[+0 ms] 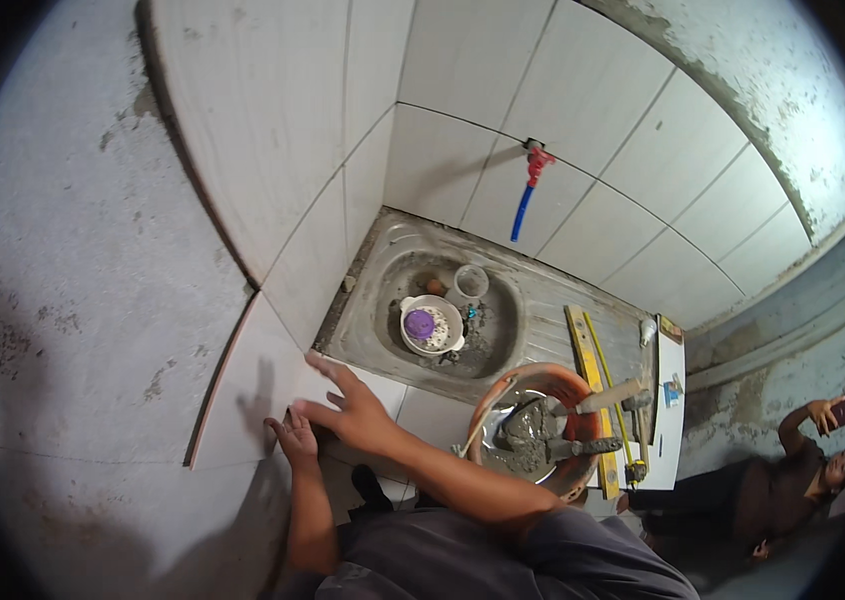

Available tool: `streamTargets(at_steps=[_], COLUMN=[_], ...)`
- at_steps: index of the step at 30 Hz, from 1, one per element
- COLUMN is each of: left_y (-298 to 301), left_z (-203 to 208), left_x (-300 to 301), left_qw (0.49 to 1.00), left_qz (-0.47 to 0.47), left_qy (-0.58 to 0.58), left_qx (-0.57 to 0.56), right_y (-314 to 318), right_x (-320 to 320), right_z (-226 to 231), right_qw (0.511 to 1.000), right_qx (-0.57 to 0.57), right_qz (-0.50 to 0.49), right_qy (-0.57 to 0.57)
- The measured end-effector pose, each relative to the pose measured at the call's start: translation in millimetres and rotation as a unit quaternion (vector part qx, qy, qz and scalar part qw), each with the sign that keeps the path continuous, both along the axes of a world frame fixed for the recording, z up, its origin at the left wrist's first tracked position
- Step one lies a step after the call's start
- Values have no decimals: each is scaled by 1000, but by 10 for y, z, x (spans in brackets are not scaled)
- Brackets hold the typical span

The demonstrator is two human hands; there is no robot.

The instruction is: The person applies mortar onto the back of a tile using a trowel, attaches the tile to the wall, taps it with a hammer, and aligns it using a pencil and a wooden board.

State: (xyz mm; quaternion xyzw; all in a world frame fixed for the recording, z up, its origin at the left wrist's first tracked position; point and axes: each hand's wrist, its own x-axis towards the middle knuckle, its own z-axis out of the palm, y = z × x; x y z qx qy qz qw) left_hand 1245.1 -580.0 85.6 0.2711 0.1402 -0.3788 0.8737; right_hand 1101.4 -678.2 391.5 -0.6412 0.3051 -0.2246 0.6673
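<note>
The person's right hand (358, 408) is raised beside the lower wall tile (243, 385) at the left, its fingers spread and released, with nothing seen in its grasp. The left hand (295, 440) is just below it, near the same tile, fingers partly curled; whether it grips anything cannot be told, nor whether either hand touches the tile. The tile stands on the left wall, below a larger wall tile (243, 130), its outer edge exposed. White counter tiles (378, 387) border the metal sink (348, 335). Inside the basin are a white two-handled bowl (446, 341) containing a purple item (420, 323), and a clear cup (471, 282). An orange bucket (486, 402) by the right forearm contains wet mortar (526, 462) and two handled tools. Beside it lie a yellow level (584, 345) and a tape measure (635, 473). A red tap (538, 162) with a blue hose (521, 213) projects from the back wall. Another person (778, 495) is at far right, one arm raised.
</note>
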Motion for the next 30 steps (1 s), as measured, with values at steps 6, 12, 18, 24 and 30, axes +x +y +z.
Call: streamTargets(at_steps=[6,12,18,24,30], left_y=[-63,-87,-108,-91,-108], left_z=[328,378,434,420,422], left_x=[-79,-53,-89,-45,-51], left_qw=[996,992,992,990,988], left_qz=[35,52,51,49,59], left_qy=[19,56,30,77,50], left_qx=[73,101,113,108,133], right_y=[88,-181,-144,509,576], right_x=[-1798,-4173,-6304,-6992,-7436], right_z=[872,779,-1123,-2303,-2169], right_qw=[981,831,650,417,399], right_qx=[4,-221,-16,-10,29], right_qz=[118,-445,-747,-703,-701], right_qy=[-153,-248,137,577,590])
